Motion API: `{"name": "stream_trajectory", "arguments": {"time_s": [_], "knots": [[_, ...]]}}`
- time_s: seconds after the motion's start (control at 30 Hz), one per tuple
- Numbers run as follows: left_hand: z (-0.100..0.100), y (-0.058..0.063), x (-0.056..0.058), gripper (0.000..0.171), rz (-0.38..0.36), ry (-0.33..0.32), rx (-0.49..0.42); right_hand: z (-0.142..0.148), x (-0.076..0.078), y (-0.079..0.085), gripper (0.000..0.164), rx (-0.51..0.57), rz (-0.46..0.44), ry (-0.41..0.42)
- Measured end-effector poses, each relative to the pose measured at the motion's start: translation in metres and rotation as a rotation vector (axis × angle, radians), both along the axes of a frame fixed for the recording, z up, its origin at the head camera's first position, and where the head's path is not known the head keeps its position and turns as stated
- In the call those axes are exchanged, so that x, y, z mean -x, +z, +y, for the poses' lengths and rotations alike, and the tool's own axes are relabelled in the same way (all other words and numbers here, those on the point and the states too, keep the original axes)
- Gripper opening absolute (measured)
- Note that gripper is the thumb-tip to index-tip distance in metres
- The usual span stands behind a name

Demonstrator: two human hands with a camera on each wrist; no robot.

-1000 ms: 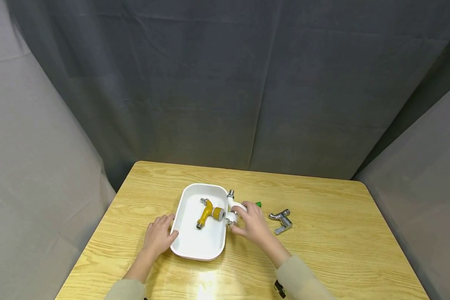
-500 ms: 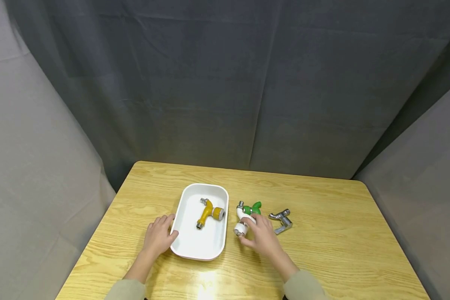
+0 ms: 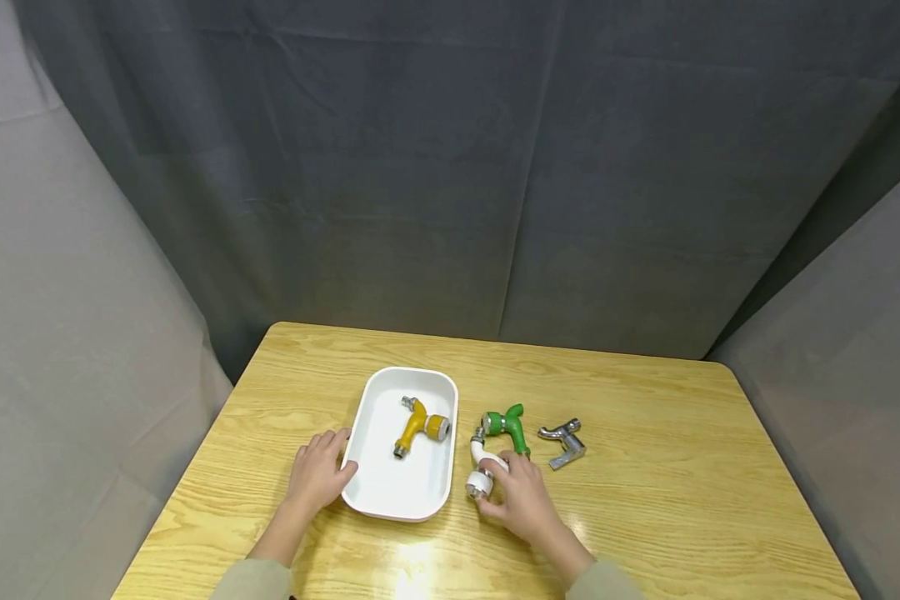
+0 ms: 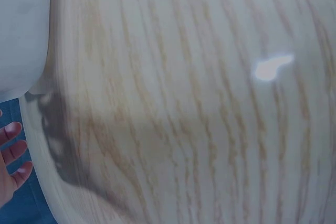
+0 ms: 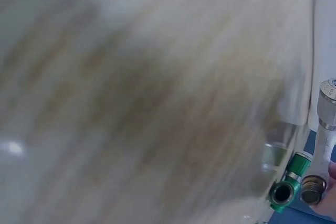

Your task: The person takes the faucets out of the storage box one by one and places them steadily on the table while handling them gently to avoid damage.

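In the head view my right hand [image 3: 523, 502] grips a white tap [image 3: 482, 477] with a chrome spout end, just right of the tray and over the table. The right wrist view shows that same white tap [image 5: 324, 135] at its right edge, with only a bit of the hand visible. A green tap [image 3: 512, 425] lies directly behind it, and a chrome tap [image 3: 566, 442] farther right. My left hand [image 3: 319, 473] rests against the left rim of a white tray [image 3: 396, 507], its fingers loosely extended. A yellow tap [image 3: 416, 427] lies inside the tray.
The wooden table [image 3: 667, 492] stretches right of the taps to its rounded far corner. Dark grey curtain [image 3: 420, 183] hangs behind it, with lighter cloth [image 3: 82, 333] at the sides.
My right hand has carried the white tap from beside the tray's right rim rightward and toward me, uncovering the green tap. The left hand, tray and yellow tap stay in place.
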State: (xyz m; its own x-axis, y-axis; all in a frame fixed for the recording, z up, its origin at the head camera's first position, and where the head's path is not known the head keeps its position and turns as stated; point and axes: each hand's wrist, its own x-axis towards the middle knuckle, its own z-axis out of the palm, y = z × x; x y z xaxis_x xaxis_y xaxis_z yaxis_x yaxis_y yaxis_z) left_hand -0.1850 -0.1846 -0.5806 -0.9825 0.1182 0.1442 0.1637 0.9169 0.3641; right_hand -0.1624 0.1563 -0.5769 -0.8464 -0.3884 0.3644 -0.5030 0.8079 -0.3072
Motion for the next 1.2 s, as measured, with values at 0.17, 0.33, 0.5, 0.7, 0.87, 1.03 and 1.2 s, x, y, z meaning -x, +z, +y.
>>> {"name": "stream_trajectory", "arguments": {"time_s": [0.17, 0.33, 0.5, 0.7, 0.87, 1.03, 1.2], "knots": [[0.0, 0.0, 0.0, 0.05, -0.001, 0.004, -0.001, -0.001, -0.003, -0.006, 0.044, 0.005, -0.01, 0.0], [0.001, 0.001, -0.001, 0.05, 0.004, 0.006, -0.002, -0.001, -0.005, -0.009, 0.045, -0.005, -0.049, -0.004], [0.001, 0.002, 0.0, 0.05, -0.003, 0.009, 0.003, -0.002, -0.006, -0.01, 0.047, -0.022, -0.075, -0.017], [0.001, 0.002, 0.0, 0.05, -0.01, 0.011, 0.011, -0.002, -0.007, -0.01, 0.045, -0.01, -0.086, -0.015], [0.001, 0.0, 0.001, 0.05, 0.001, 0.01, 0.003, -0.002, -0.007, -0.01, 0.046, -0.006, -0.117, -0.022], [0.001, -0.001, 0.0, 0.049, 0.005, 0.009, -0.005, -0.001, -0.007, -0.012, 0.046, -0.022, -0.147, -0.031], [0.001, -0.001, 0.001, 0.049, 0.001, 0.008, -0.005, 0.0, -0.007, -0.011, 0.048, -0.028, -0.162, -0.03]]}}
